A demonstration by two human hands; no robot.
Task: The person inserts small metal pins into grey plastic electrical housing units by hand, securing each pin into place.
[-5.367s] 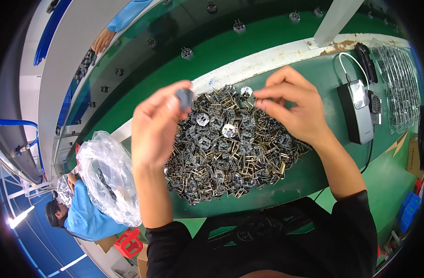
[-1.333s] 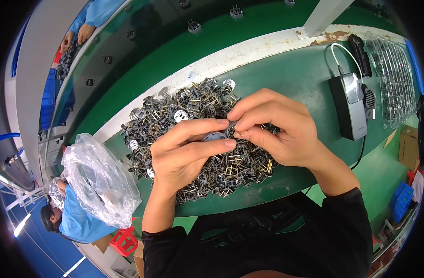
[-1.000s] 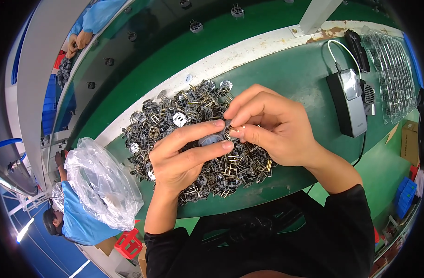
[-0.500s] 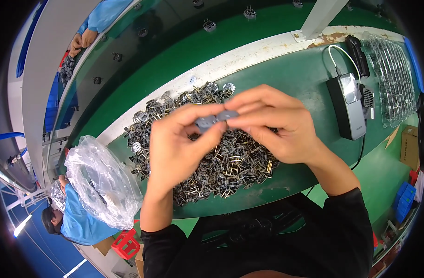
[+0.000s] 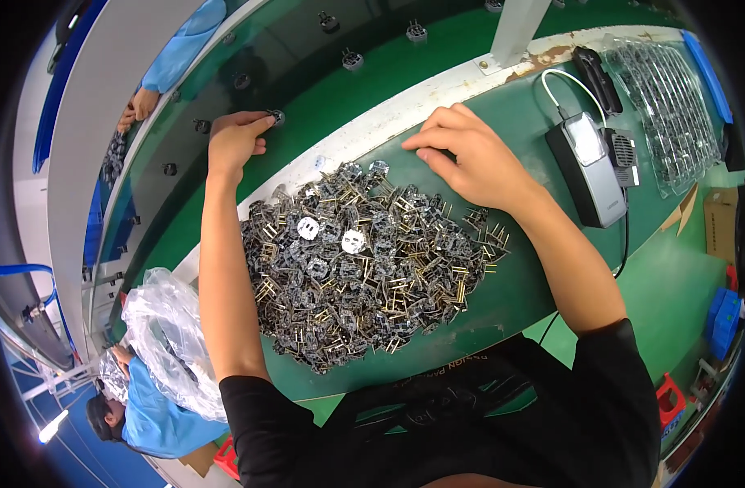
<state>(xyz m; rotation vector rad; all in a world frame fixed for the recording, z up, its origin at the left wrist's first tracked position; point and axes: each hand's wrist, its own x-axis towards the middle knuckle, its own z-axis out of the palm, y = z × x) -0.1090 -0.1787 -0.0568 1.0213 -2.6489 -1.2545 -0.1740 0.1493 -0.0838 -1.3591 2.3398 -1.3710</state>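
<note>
My left hand reaches over the green conveyor belt. Its thumb and forefinger pinch a small round dark part with metal pins at the belt's surface. Loosely bent, with its fingers apart, my right hand hovers above the back of the bench; nothing shows in it. Below and between my arms lies a big pile of small dark parts with brass pins. Two white round faces stand out on top of it.
More pinned parts sit spaced along the belt. A crumpled clear plastic bag lies left of the pile. On the right are a grey-black box with a white cable and clear blister trays. Co-workers in blue are at the left.
My hands have parted from above the pile, where they held a grey part together. The left has moved out to the belt with a part; the right has drawn back and loosened.
</note>
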